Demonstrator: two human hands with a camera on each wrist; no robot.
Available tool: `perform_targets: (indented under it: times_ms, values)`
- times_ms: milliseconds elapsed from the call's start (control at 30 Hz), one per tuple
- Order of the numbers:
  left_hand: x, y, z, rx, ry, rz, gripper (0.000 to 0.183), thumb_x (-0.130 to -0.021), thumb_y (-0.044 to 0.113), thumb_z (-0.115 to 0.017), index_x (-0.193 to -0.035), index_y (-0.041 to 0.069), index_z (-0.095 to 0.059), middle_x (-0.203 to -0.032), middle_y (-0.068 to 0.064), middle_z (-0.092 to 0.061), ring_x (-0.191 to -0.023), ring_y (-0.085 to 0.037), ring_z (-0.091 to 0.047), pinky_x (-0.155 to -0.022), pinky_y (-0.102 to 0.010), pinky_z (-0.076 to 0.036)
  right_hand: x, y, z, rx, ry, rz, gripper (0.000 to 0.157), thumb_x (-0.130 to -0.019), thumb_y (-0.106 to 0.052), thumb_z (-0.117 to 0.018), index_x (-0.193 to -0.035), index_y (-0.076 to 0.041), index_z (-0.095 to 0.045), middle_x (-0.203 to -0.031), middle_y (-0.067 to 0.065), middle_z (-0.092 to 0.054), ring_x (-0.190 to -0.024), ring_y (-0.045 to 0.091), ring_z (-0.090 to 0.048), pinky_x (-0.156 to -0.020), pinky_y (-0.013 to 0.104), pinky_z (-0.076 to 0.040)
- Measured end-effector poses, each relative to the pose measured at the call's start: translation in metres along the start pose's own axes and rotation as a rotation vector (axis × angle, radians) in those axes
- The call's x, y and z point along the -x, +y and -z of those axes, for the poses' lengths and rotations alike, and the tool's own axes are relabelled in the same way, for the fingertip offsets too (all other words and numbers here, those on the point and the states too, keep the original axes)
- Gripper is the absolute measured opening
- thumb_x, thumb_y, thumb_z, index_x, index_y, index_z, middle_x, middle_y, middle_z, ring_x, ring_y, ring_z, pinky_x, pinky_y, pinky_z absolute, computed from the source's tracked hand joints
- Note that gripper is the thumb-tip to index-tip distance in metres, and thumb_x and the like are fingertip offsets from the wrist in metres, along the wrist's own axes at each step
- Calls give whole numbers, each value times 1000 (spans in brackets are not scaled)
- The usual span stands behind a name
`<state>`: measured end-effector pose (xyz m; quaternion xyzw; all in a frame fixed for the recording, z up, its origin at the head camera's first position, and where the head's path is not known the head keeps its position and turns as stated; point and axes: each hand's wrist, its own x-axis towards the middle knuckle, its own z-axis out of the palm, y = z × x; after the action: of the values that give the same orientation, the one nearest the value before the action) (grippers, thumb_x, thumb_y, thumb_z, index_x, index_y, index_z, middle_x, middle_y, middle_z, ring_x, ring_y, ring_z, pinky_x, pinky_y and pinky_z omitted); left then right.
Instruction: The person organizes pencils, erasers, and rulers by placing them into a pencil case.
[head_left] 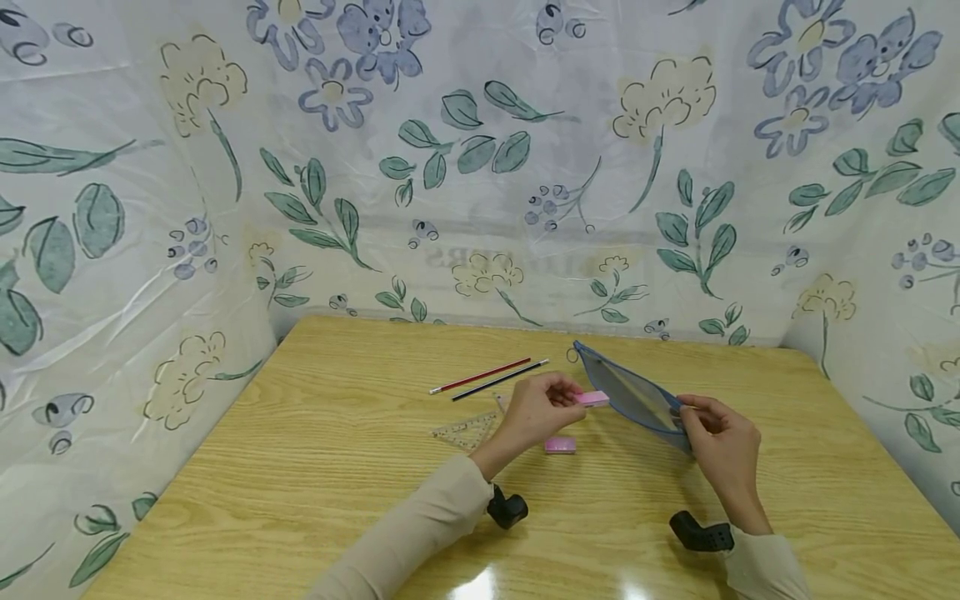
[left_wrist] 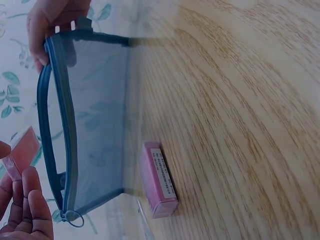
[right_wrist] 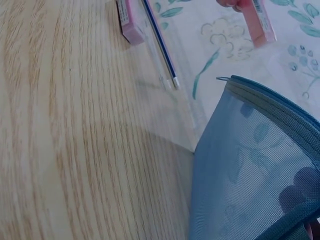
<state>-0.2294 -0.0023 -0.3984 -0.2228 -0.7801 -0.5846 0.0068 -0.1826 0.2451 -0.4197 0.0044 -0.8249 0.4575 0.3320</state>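
My left hand pinches a pink block-shaped eraser between thumb and fingers, just beside the mouth of a blue mesh zip pouch. The pouch stands tilted on the table, its zipper open and its pull ring at the far left corner. At the pouch's near right end, my right hand grips the edge. On the table below the left hand lies a second pink eraser, with a printed white label on one side. In the right wrist view, fingers show dimly through the mesh.
Left of the hands lie a red pencil and a dark blue pencil, side by side. A clear set square lies nearer, partly behind the left forearm. Flowered cloth hangs around the wooden table.
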Motion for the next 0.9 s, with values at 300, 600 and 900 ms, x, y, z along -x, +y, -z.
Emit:
perform_targets:
  times_ms: [300, 600, 900]
  values:
    - [-3, 0, -6, 14, -13, 11, 14, -79, 3, -74, -93, 4, -71, -80, 2, -65, -70, -8, -59, -65, -23, -51, 2, 0, 2, 10, -9, -24, 13, -90, -4, -64, -97, -2, -76, -77, 14, -71, -51, 1, -55, -38, 18, -30]
    - [-9, 3, -13, -9, -36, 23, 13, -82, 5, -72, -95, 5, -72, -81, 4, -64, -70, -8, -59, -64, -22, -50, 3, 2, 4, 2, -8, -32, 15, -90, -4, -65, -100, -2, -75, -81, 15, -72, -55, -2, -56, -40, 17, -30]
    - [-16, 3, -21, -19, -56, 22, 11, -82, 4, -72, -93, 5, -71, -81, 4, -63, -71, -8, -58, -65, -22, -50, 2, 2, 2, -7, -8, -17, 13, -90, -4, -65, -97, -3, -76, -79, 14, -71, -49, 4, -54, -38, 19, -31]
